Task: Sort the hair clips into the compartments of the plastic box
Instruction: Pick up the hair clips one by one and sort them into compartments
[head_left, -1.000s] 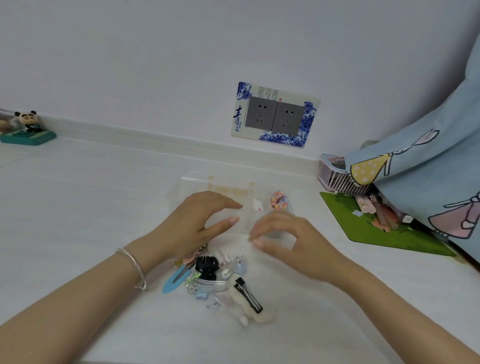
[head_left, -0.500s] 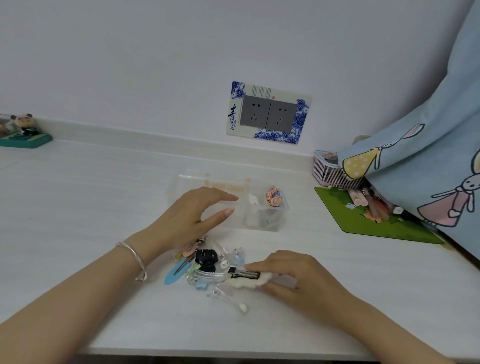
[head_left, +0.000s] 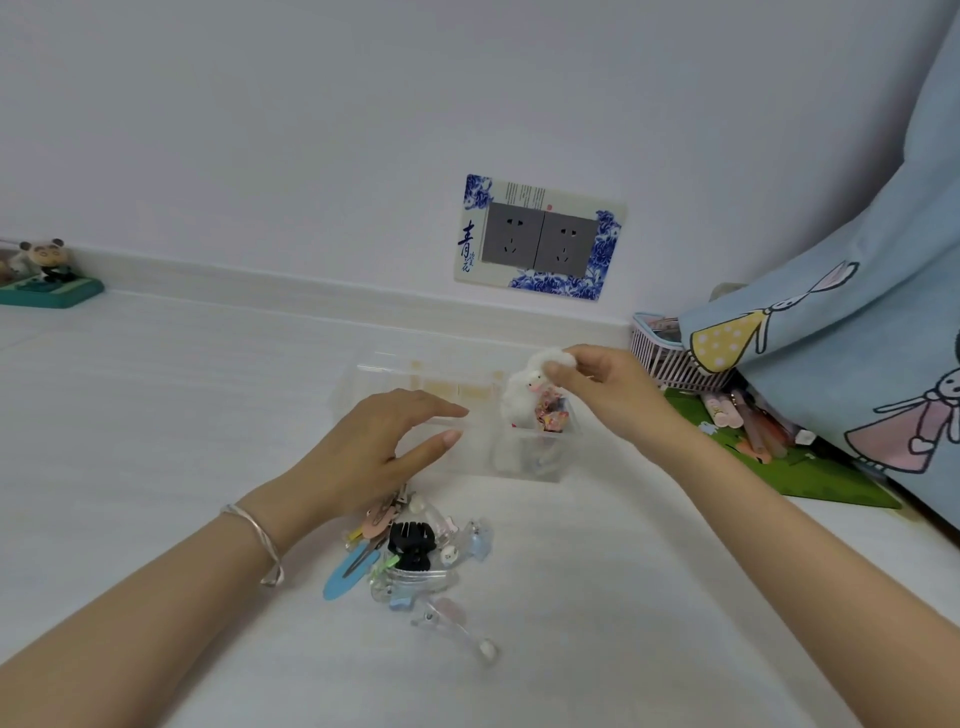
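A clear plastic box (head_left: 374, 395) with compartments stands on the white tabletop. My right hand (head_left: 602, 395) pinches a white fluffy hair clip (head_left: 524, 395) and holds it over the box's right compartment, where a colourful patterned clip (head_left: 553, 415) lies. My left hand (head_left: 379, 452) hovers over the box's near wall, fingers apart, holding nothing. In front of the box lies a pile of hair clips (head_left: 410, 556): a black claw clip (head_left: 410, 543), a blue snap clip (head_left: 345, 574), a pink one, and clear ones.
A green mat (head_left: 810, 467) with pens and a pink basket (head_left: 670, 358) sit at the right, under a blue patterned curtain (head_left: 852, 353). A panda figurine (head_left: 47, 270) stands at the far left. A double wall socket (head_left: 540, 239) is behind the box.
My right hand picked the white fluffy clip off the pile near the table's front and lifted it up over the box's right compartment. The left hand stayed about where it was.
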